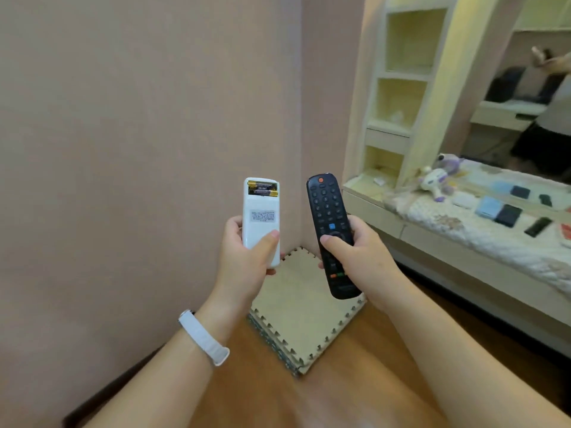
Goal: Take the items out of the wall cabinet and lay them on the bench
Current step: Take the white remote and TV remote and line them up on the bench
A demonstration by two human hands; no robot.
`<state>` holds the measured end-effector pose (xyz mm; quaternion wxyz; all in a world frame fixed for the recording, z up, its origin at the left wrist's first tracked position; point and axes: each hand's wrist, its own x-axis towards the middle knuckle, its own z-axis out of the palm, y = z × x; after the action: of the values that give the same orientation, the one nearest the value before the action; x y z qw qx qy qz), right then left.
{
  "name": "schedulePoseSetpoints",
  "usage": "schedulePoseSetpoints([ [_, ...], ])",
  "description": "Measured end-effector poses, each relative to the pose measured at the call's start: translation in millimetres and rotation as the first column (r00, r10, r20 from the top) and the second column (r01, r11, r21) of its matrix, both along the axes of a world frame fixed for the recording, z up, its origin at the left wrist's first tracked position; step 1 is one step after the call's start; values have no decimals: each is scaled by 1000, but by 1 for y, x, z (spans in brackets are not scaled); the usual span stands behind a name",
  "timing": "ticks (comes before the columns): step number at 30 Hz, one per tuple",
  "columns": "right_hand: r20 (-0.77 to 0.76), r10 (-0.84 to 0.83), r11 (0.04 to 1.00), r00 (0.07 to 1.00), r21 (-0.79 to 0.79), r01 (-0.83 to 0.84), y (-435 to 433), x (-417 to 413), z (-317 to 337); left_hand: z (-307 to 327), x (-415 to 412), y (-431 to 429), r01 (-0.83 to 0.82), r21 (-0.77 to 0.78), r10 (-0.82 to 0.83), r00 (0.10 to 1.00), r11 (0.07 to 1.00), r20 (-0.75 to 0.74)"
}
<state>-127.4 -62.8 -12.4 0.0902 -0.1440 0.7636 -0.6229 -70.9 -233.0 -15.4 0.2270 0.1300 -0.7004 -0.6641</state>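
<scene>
White plastic fills my left hand (247, 257): a slim white remote control (260, 217) held back-side up, its battery cover off so two gold-and-black batteries (262, 188) show at the top, my grip wrapped tight round its lower half. My right hand (358, 251) is clamped on a long black button-covered remote control (332, 233), thumb across its middle, buttons facing me. Both sit at the centre of the frame, above a stack of beige foam puzzle mats (306, 316) on the wooden floor (355, 381). I judge this the carrying step, both items out and not yet laid down. At the right edge runs the long cloth-covered bench (494, 239), already holding several small dark and blue boxes (497, 208) and a purple plush toy (438, 180), with cream open shelves (401, 88) above it. Next I would need to turn right, reach a bare patch of cloth, and set both remotes flat.
</scene>
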Motion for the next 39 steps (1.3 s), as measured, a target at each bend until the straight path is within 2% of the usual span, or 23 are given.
schedulePoseSetpoints([
  [7,52,-202,979,978,-7,202,117,-8,-13,-15,-41,104,229,-5,-228,973,973,44],
  [15,102,-439,898,893,13,440,195,-26,-39,-36,-108,178,441,-8,-438,894,898,94],
  [22,155,-597,801,787,73,594,228,-89,-48,-58,-200,223,575,59,-578,810,816,105],
  [30,180,-701,713,690,173,679,241,-186,-50,-93,-312,250,662,174,-684,707,729,178],
  [39,221,-819,570,529,218,792,294,-215,-68,-108,-377,312,774,205,-799,559,599,222],
])
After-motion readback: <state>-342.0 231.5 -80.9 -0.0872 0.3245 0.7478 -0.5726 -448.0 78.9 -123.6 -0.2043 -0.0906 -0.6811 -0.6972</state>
